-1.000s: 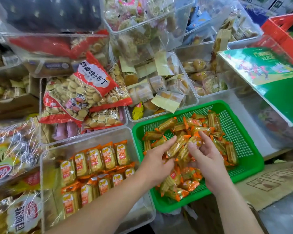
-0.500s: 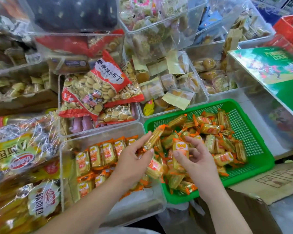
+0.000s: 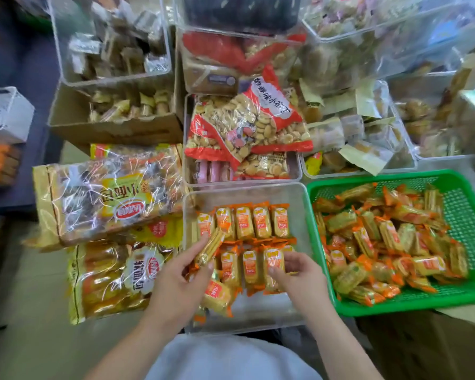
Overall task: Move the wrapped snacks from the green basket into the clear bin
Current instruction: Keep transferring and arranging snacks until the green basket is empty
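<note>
Left hand point(image 3: 181, 281) pinched one wrapped snack point(image 3: 210, 249), tilted, over the clear bin point(image 3: 258, 314). Right hand point(image 3: 299, 278) gripped a second snack point(image 3: 274, 266) in the bin's near row. Loose heap point(image 3: 390, 242) lay in my green basket point(image 3: 395, 308), just right.
</note>
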